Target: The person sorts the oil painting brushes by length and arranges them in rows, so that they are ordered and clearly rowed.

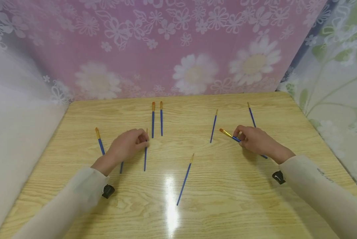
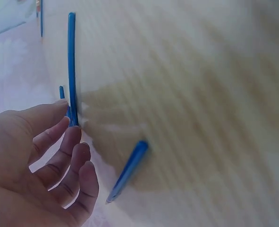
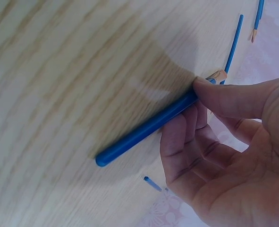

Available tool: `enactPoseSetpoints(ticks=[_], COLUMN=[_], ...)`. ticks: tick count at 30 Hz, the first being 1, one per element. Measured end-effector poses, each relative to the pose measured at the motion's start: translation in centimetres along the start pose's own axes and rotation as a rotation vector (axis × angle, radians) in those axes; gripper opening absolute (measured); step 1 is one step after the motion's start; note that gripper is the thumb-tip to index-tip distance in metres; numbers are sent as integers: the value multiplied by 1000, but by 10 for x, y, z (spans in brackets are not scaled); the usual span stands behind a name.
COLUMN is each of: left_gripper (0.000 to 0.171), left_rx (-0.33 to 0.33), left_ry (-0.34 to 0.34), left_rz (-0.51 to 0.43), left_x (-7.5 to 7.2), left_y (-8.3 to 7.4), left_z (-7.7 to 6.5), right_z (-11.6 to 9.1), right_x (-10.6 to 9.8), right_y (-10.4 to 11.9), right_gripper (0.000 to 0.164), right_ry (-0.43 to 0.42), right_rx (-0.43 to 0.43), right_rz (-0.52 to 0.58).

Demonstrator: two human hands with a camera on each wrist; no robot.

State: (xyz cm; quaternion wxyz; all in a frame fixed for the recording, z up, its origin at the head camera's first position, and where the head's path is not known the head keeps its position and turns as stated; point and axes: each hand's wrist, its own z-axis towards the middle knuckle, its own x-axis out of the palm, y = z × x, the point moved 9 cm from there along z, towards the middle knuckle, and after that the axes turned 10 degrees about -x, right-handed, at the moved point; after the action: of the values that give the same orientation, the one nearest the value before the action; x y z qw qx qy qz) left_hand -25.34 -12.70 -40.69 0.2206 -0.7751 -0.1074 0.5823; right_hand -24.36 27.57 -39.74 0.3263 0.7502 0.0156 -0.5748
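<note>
In the head view my left hand [image 1: 127, 144] has its thumb and fingers curled at a thin blue-handled paintbrush [image 1: 145, 159] near its gold ferrule. The left wrist view shows this brush's handle [image 2: 71, 61] running between thumb and fingertips. Another paintbrush [image 1: 121, 167] is mostly hidden under the left hand, and a wider one [image 1: 100, 142] lies beside that wrist. My right hand [image 1: 256, 141] pinches a flat paintbrush [image 1: 236, 138] between thumb and fingers, its orange bristles pointing up and left. Its handle [image 3: 144, 130] slants low over the table in the right wrist view.
Two flat paintbrushes [image 1: 153, 121] [image 1: 161, 121] lie side by side at the back of the wooden table [image 1: 130, 212]. Thin paintbrushes lie at centre front [image 1: 184, 182], right of centre [image 1: 213, 127] and at the back right [image 1: 251, 116]. Floral cloth [image 1: 142, 63] hangs behind.
</note>
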Motion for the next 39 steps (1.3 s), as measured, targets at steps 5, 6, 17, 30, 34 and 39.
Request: enactPoseSetpoints(ticks=[5, 6, 17, 30, 34, 39], left_gripper=[16, 15, 13, 15, 13, 19], left_rx=[-8, -10, 24, 51, 44, 20], left_ry=[-4, -5, -23, -67, -49, -62], left_rz=[-11, -16, -17, -9, -17, -44], left_x=[5, 6, 15, 18, 16, 2], left_y=[2, 2, -5, -17, -17, -17], left_z=[-6, -7, -38, -55, -45, -19], right_z=[0, 0, 2, 3, 2, 2], right_x=[0, 0, 0, 0, -1, -1], right_y=[-1, -1, 0, 0, 0, 1], right_gripper=[22, 22, 22, 21, 21, 21], right_ry=[6, 7, 6, 10, 10, 4], right_rx=[8, 11, -8, -10, -7, -21], right_rz=[9, 12, 1, -19, -23, -17])
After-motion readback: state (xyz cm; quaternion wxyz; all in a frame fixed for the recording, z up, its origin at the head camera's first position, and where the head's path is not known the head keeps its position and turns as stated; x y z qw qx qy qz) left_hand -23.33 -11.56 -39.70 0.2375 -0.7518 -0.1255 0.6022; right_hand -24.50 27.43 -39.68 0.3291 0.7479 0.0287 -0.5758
